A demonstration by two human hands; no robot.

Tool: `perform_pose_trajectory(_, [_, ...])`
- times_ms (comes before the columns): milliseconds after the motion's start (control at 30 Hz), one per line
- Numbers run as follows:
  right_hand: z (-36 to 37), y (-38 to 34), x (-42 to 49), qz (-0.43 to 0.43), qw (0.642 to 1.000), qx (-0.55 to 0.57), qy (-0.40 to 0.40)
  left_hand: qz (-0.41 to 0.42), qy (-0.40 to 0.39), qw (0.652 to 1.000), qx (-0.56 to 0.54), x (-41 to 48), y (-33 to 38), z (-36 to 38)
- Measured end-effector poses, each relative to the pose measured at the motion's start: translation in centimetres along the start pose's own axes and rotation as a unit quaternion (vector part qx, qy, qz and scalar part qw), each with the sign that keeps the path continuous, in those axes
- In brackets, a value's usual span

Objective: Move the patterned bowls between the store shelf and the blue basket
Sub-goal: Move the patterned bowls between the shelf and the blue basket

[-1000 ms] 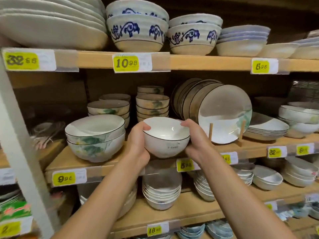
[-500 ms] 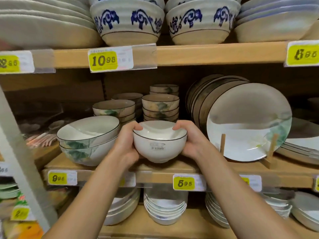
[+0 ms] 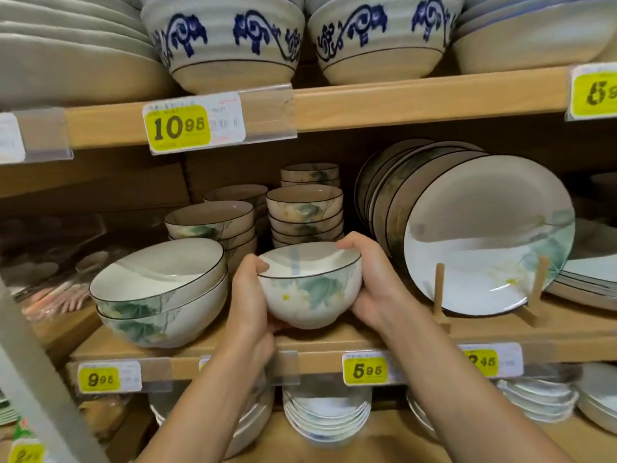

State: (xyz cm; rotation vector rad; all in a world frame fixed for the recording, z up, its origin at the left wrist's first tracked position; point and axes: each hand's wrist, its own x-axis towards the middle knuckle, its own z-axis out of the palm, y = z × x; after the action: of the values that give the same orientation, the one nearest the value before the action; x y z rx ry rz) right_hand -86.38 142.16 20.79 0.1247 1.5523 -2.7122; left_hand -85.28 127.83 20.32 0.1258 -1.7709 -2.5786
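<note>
**Both hands hold one patterned bowl at the middle shelf**

The patterned bowl [image 3: 310, 289], white with a dark rim and a green leaf and pale flower on its side, sits upright between the two hands; the left hand [image 3: 248, 302] grasps its left wall, thumb at the rim and fingers curled under the base; the right hand [image 3: 370, 282] clasps its right wall, thumb hooked over the rim; the bowl is at the front of the middle shelf [image 3: 334, 340], and I cannot tell if its foot touches the board. Left of the bowl stand two large nested bowls [image 3: 160, 295] of the same pattern; behind it rises a stack of small bowls [image 3: 305, 212]; right of it plates [image 3: 484, 235] lean on a wooden stand [image 3: 439, 289]; below it and to the right a yellow tag [image 3: 365, 370] reads 5.95; above it sit blue-scrolled bowls [image 3: 227, 38].
</note>
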Motion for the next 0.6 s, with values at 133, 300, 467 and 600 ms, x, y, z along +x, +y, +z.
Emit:
perform_pose_trajectory(133, [0.4,0.4,0.3,-0.038,0.998,0.047,0.025,0.004,-0.04,0.999,0.013,0.6,0.5,0.2])
perform_pose_trajectory(300, [0.9,0.5,0.1,-0.097,0.992,0.063,0.06,0.102,-0.051,0.993,-0.035,-0.1,-0.7,0.5])
perform_pose_trajectory(467, [1.6,-0.7,0.2,-0.191,0.973,0.039,0.122,0.14,-0.02,0.987,-0.076,0.6,1.2,1.9])
perform_pose_trajectory(600, [3.3,-1.8,0.5,-0.266,0.96,0.033,0.085,0.153,-0.002,0.983,-0.1,2.0,3.3,3.6])
